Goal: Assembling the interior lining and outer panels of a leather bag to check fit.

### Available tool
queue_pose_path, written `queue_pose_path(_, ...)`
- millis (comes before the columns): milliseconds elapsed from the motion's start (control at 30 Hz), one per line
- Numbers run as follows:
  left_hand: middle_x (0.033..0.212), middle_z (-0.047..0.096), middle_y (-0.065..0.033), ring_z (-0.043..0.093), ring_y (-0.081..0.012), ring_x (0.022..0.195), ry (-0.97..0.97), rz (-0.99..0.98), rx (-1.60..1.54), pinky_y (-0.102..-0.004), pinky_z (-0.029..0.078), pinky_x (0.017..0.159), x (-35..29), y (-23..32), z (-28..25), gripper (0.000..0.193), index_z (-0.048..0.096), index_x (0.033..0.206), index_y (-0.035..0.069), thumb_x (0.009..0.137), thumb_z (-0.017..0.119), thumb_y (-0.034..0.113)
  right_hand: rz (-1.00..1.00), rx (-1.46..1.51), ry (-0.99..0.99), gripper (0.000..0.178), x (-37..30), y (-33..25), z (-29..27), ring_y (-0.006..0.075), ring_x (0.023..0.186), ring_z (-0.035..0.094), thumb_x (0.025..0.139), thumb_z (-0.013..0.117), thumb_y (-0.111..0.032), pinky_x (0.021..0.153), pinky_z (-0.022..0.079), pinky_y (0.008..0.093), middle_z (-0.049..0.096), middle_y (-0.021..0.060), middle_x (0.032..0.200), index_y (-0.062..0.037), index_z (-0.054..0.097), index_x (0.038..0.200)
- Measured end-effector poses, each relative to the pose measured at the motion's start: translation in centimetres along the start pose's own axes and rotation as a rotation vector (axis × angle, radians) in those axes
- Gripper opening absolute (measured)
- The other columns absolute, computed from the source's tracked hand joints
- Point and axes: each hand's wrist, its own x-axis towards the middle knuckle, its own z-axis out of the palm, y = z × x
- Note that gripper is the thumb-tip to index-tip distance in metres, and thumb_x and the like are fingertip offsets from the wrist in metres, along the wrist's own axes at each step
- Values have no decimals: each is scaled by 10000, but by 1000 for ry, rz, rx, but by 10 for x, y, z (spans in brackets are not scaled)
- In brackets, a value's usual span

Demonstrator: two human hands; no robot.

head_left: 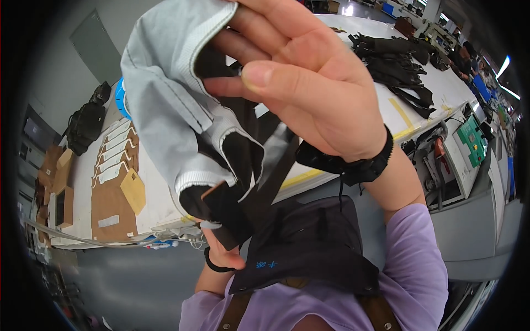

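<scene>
Nearest, along the lower edge: a purple top (417,243) under a dark apron (312,237) with small blue marks and brown straps. Raised high above it: the right hand (314,83), palm showing, with fingers spread apart at the opening of a pale grey fabric piece (160,99) and with thumb clear of the cloth. Around that wrist, a black wristband (367,168). Held up in front of the table (454,91): the same fabric piece, dark inside, with ribbed white edging and a dark-stitched seam. Below its lower opening: the left hand (221,254), partly covered by a dark strip (234,220), with most fingers hidden; cannot tell whether clamped on the strip.

Beyond, on the white table: to the left, a brown sheet (105,201) with a row of white-edged pieces (115,153) and a yellow card (133,191); farther left, a cardboard box (64,207) and a dark bag (85,124). Half behind the grey cloth, a blue round object (121,100). Across to the right, a heap of dark fabric (392,60); beside the table, a green panel (472,140). Farthest, at upper left, a grey door (95,47).
</scene>
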Motion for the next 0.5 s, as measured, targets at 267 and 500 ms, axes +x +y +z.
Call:
queue_pose_path(267,1081,581,-159,590,-355,1053,-732,10,347,-445,444,976,64,23,20,411,593,963,-2,696,845,184,-330,-1007,96,801,-56,-62,-28,345,1301,480,730,486,15,1062,422,399,357,287,1466,154,170,1453)
queue_pose_path(500,816,614,-123,634,-210,793,-281,-167,438,-294,490,677,70,-10,-1,114,595,774,-23,719,694,-19,-284,-1077,30,671,9,-42,-52,278,1291,492,807,430,25,740,537,238,363,241,1484,104,268,1453)
